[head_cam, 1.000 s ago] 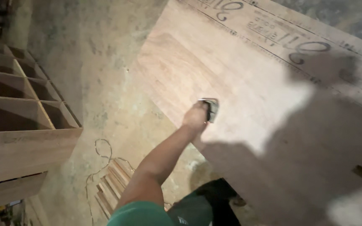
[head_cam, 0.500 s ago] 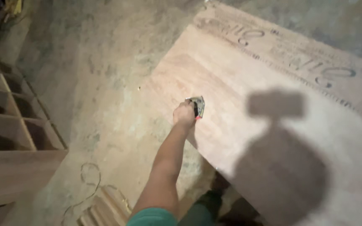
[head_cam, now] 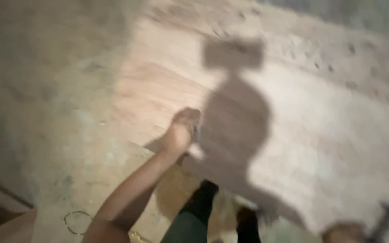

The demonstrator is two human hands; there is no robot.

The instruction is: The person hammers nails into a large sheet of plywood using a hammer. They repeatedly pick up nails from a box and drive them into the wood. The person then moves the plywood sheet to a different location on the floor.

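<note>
Reaching across a plywood sheet [head_cam: 293, 135] with the left hand [head_cam: 183, 130], in a heavily blurred view.
Nearest, at 6 o'clock, stood the person's dark trouser legs [head_cam: 194, 211] on the dusty concrete floor [head_cam: 46, 90]; the left arm ran up toward 12 o'clock, ending at the sheet's near edge. That hand looked curled closed, touching the board, but blur hid whatever it held. A steady reach would want the board kept flat and the wrist low. Something blurred showed at 5 o'clock; whether it was the right hand, I could not tell.
</note>
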